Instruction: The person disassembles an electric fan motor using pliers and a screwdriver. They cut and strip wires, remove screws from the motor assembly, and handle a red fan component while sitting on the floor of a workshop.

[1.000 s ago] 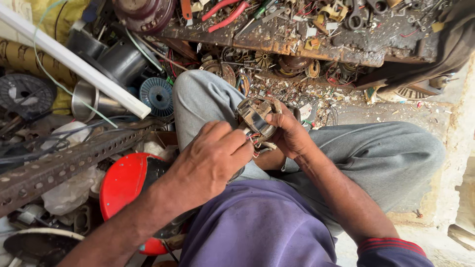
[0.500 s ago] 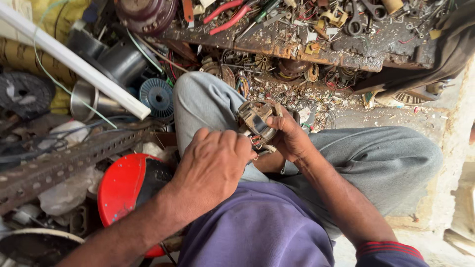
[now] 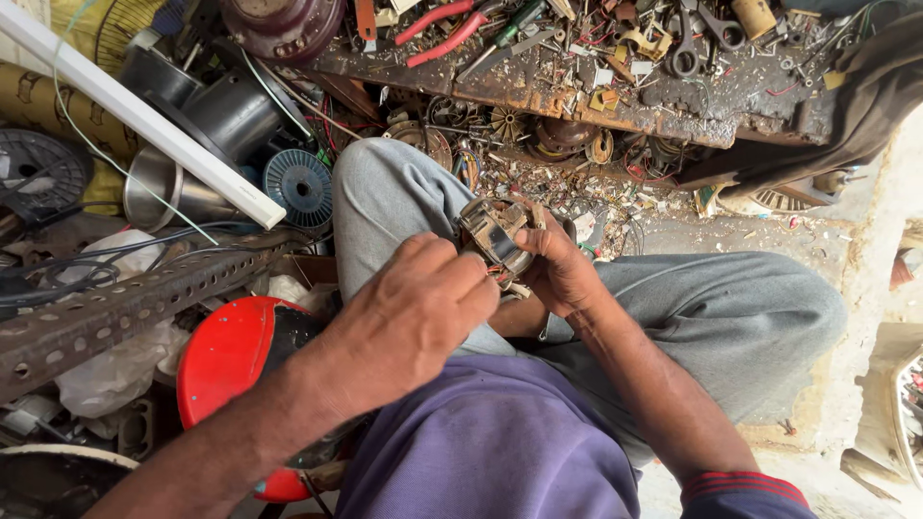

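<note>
Small motor stator [image 3: 495, 238] sat over my lap, above knee. Right hand [image 3: 558, 269] gripped its metal frame; left hand [image 3: 413, 322] pinched wires at its lower edge. Judged it heavy, rigid; windings fragile, so held by frame.

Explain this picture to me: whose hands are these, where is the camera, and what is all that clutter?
No machine here: a camera on a seated person's head looks down at their own two bare hands. The right hand holds a small worn metal part with wires above the lap; the left hand works at its lower edge. Ahead stands a rusty workbench strewn with red-handled pliers, scissors and scraps. To the left lie a perforated metal bar, a white tube and a red round stool.
</note>
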